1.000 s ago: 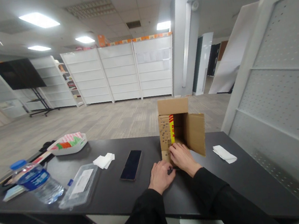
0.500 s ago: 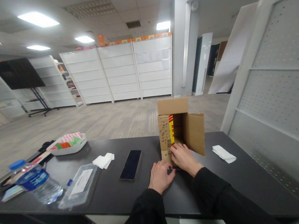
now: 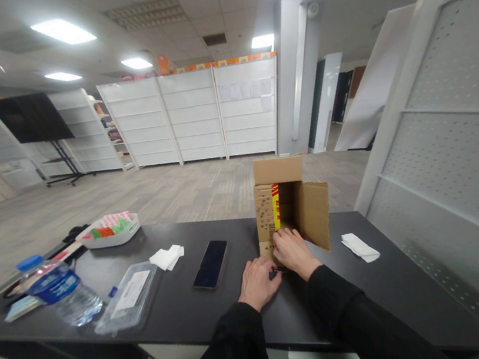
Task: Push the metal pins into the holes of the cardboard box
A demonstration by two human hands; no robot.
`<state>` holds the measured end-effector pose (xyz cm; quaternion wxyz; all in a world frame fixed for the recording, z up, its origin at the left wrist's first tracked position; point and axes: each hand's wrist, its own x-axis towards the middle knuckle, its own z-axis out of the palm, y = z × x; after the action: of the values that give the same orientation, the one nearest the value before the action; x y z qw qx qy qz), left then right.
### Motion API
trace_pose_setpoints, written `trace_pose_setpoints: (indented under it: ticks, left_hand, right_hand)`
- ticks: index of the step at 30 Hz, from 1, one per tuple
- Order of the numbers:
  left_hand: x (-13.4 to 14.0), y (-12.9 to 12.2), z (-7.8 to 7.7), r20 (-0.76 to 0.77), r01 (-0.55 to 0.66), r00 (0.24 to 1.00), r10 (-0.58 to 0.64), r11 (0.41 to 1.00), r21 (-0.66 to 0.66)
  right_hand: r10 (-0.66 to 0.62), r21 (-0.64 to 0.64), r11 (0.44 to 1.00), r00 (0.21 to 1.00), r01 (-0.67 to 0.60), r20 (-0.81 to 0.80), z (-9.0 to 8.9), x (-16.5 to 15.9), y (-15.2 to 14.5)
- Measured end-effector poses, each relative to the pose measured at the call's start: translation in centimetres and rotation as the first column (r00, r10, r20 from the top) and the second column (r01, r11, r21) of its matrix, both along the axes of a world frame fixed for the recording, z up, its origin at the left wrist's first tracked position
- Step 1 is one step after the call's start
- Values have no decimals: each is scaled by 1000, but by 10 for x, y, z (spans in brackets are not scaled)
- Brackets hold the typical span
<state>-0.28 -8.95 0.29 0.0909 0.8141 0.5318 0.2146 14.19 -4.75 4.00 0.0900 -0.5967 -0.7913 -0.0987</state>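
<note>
An open cardboard box [image 3: 315, 210] stands on the dark table, its mouth facing me, with one flap up and another swung out to the right. Yellow tape with red print [image 3: 276, 207] runs down its front left panel. My right hand [image 3: 295, 253] is closed at the lower front of the box, fingers bent over the cardboard; its fingertips are partly hidden. Close beside it, my left hand [image 3: 259, 281] rests at the box's lower left corner, thumb and fingers drawn together. A thin dark object [image 3: 281, 269] shows between the two hands, too small to name.
Left of my hands, a phone [image 3: 211, 265] lies on the table [image 3: 187, 311], then white tissues [image 3: 168, 257], a clear plastic case [image 3: 127, 299] and a water bottle [image 3: 61, 290]. A white tray [image 3: 114, 238] with colourful packets sits farther back. Another folded tissue [image 3: 360, 247] lies right of the box.
Hardly anything differs. My right hand has shifted very slightly left against the box; the left hand and the box keep their places.
</note>
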Motion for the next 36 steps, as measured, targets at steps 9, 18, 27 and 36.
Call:
trace_pose_setpoints:
  ticks: [9, 18, 27, 36]
  left_hand:
    - [1, 1, 1, -29, -8, 1000, 8, 1000, -8]
    - [1, 0, 1, -32, 1, 999, -1, 1000, 5]
    - [2, 0, 3, -37, -8, 999, 8, 1000, 3]
    - [1, -1, 2, -1, -2, 1000, 2, 1000, -1]
  right_hand:
    - [-22, -1, 1000, 1000, 22, 7, 3, -7, 0]
    - [-39, -45, 998, 999, 40, 3, 10, -8, -7]
    - [-11, -55, 998, 1000, 10, -15, 8, -6, -10]
    - [39, -57, 997, 998, -42, -54, 0, 2, -11]
